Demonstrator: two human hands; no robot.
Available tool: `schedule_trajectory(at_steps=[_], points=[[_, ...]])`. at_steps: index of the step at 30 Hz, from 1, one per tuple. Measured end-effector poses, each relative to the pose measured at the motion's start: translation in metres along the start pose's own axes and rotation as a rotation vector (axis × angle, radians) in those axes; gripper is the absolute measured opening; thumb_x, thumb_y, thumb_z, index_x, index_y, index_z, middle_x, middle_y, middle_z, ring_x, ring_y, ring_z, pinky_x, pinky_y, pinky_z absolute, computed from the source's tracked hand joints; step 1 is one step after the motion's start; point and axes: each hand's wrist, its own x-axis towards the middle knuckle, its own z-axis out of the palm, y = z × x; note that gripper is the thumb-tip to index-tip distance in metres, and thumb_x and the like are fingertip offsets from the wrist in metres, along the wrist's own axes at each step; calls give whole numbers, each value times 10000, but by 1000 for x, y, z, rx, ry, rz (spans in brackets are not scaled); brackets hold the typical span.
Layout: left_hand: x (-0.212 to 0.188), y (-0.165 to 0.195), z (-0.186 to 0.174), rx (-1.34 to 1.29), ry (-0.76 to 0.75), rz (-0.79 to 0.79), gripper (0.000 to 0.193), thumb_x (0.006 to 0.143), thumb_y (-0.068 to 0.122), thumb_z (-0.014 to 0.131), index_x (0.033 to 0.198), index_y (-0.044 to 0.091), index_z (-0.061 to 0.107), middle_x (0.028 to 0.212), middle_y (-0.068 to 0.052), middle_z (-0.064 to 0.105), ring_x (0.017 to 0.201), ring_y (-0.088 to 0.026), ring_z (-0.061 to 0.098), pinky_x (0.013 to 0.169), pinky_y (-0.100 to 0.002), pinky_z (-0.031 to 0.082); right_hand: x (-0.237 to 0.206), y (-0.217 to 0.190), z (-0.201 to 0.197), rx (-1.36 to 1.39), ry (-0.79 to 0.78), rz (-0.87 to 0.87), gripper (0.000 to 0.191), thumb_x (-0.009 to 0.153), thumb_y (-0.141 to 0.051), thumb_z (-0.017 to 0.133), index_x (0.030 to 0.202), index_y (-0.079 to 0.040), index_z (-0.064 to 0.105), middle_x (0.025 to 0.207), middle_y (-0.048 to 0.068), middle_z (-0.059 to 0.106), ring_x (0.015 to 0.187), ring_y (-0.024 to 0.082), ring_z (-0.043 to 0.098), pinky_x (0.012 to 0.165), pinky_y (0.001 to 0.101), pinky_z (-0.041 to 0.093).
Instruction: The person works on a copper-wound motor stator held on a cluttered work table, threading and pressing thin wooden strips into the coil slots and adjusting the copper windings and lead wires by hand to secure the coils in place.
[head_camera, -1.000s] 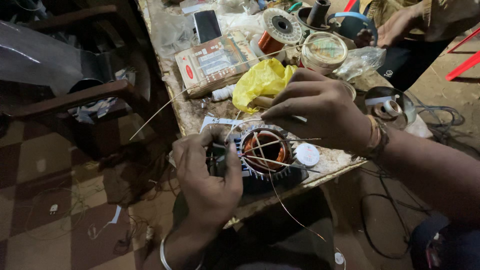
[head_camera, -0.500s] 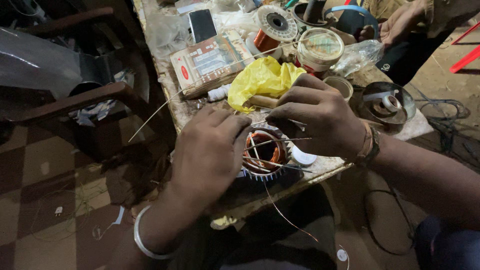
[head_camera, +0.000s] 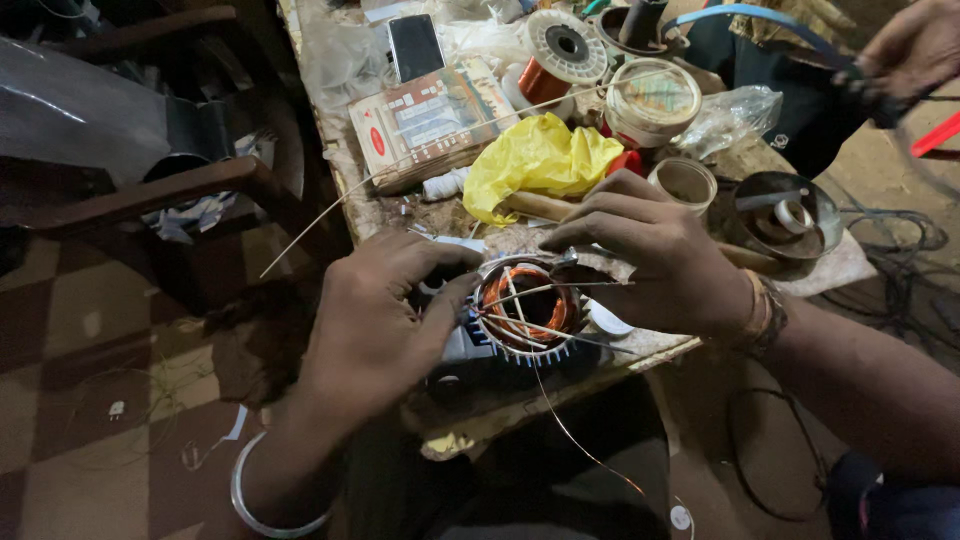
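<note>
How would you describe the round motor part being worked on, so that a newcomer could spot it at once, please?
Start at the cluttered workbench and find its near edge, below the crumpled yellow bag. There the left hand and right hand meet around a round motor part. It alone has copper-orange wire coiled inside a finned metal ring.

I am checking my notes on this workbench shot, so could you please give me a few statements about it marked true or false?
1. The left hand grips the side of the round finned metal motor stator with orange copper windings. True.
2. The right hand rests flat on the floor. False: it is over the stator, fingers pinching at thin wires.
3. A crumpled yellow plastic bag lies on the cluttered wooden table behind the stator. True.
4. The white plastic spool of copper wire sits inside the stator. False: it stands far back on the table.
5. The left wrist is bare. False: it wears a silver bangle.
</note>
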Motion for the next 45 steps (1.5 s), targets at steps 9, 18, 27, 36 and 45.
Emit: schedule_trajectory(at_steps=[9,18,27,36,45], points=[[-15,-1,-6,-137,95,119,212,861,47,793,1070,40,755,1026,-125,771,945,-245,772,815,-329,598,17,-13,-1,-26,-27,-54,340,792,-134,863,1105,-103,734,1105,65,724,1019,250,646,863,361,543],[-39,-23,-19,-152,177,-36,191,889,7,763,1079,23,751,1006,-118,773,907,-179,783,792,-295,618,65,-10,11,22,-253,-372,392,885,-192,764,1274,-226,733,1211,-19,737,1172,254,615,1000,388,536],[-50,-34,-23,40,88,33,235,820,12,762,1051,5,717,1047,-156,717,977,-316,714,831,-372,568,93,-17,0,-35,-532,-337,225,834,-302,793,1009,-161,803,871,-9,744,875,182,659,813,408,522],[-51,-40,-13,36,-25,-62,227,837,40,762,1052,-2,701,949,-143,683,876,-313,688,750,-400,553,98,-14,12,-32,-488,-296,235,810,-270,794,922,-67,761,874,63,721,929,261,673,815,423,546],[-48,-50,-3,-139,-14,-161,209,832,-27,724,1030,-9,658,931,-134,642,823,-296,700,682,-364,541,107,-15,17,51,-648,-125,144,786,-273,795,799,-132,774,803,12,692,876,238,648,818,414,507]])
